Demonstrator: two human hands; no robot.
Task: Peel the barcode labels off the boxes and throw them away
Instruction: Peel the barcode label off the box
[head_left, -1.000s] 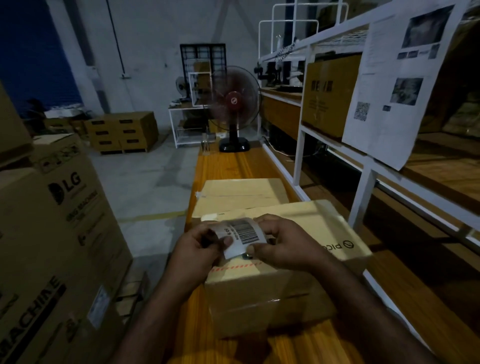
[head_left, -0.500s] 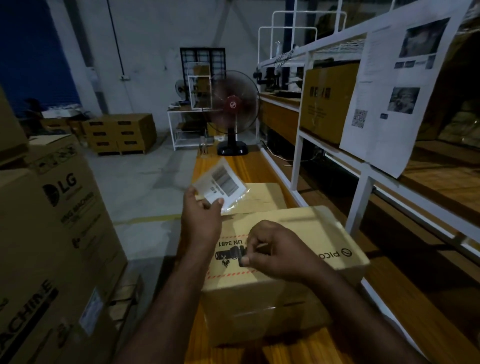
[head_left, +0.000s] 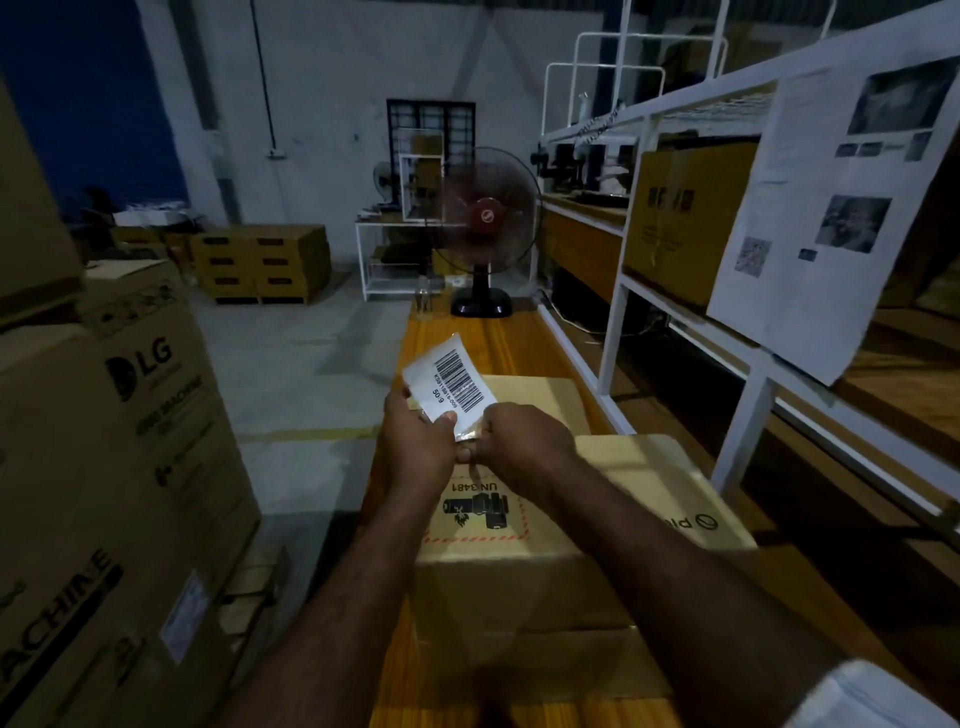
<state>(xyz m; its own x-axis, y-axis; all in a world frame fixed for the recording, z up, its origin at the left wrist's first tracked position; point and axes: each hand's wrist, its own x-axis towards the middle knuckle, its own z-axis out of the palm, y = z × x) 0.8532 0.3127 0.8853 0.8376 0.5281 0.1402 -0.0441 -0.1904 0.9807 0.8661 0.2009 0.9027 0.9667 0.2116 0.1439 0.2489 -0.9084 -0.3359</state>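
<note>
Head view: the barcode label (head_left: 451, 387) is off the carton, held up in the air above the near cardboard box (head_left: 582, 530) and in front of the second box (head_left: 540, 397) behind it; the left hand (head_left: 415, 452) pinches the label's lower edge between thumb and fingers; the right hand (head_left: 524, 447) has its fingertips closed on the label's lower right corner; both boxes sit on the wooden bench (head_left: 498, 338); a table fan (head_left: 483, 228) stands at the bench's far end.
</note>
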